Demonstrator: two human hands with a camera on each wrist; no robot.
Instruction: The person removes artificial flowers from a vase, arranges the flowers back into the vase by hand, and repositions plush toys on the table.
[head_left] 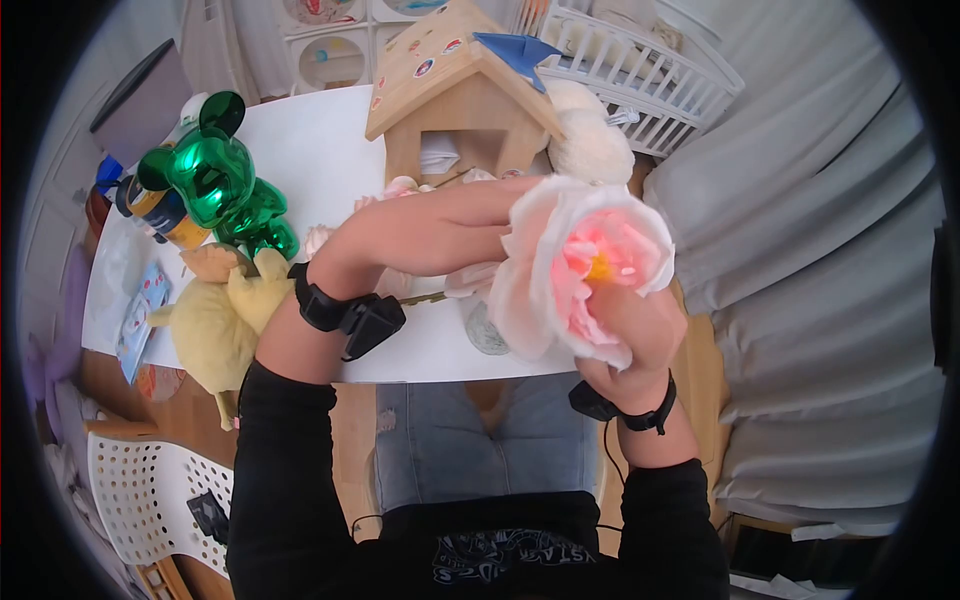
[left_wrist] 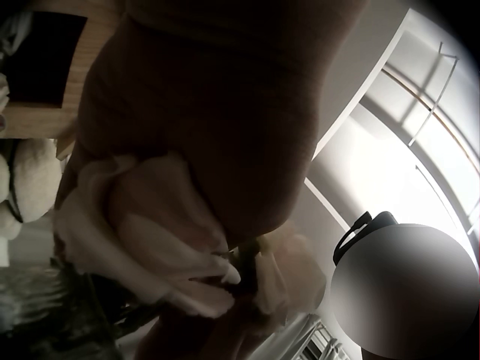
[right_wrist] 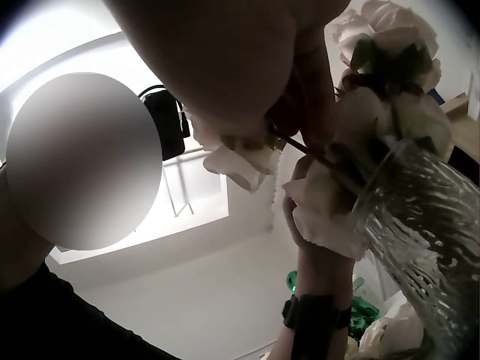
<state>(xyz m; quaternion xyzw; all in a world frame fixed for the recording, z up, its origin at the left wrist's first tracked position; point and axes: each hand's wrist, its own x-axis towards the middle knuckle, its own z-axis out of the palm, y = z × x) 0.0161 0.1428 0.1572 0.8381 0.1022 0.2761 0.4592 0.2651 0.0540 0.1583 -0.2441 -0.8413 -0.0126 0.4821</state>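
Note:
A large pink flower (head_left: 530, 270) with a yellow centre faces up in the head view, beside the right hand (head_left: 645, 325). In the right wrist view, the right hand (right_wrist: 232, 67) pinches a thin stem (right_wrist: 319, 159) above a patterned glass vase (right_wrist: 427, 232). Several pale flowers (right_wrist: 394, 34) stand at the vase's mouth. The left hand (head_left: 450, 220) reaches across from the left, its fingertips hidden behind the large flower. Seen from the right wrist, it lies behind a pale bloom (right_wrist: 326, 214); its grip is unclear. More pale petals (left_wrist: 150, 225) hang below the left hand (left_wrist: 202, 127).
A wooden toy house (head_left: 460, 90) stands on the white table (head_left: 325, 130), with a white plush (head_left: 590, 140) beside it. At the left are a shiny green bear figure (head_left: 215, 180), a yellow plush (head_left: 210, 335) and a blue-and-white packet (head_left: 140, 320). Pink blooms lie before the house.

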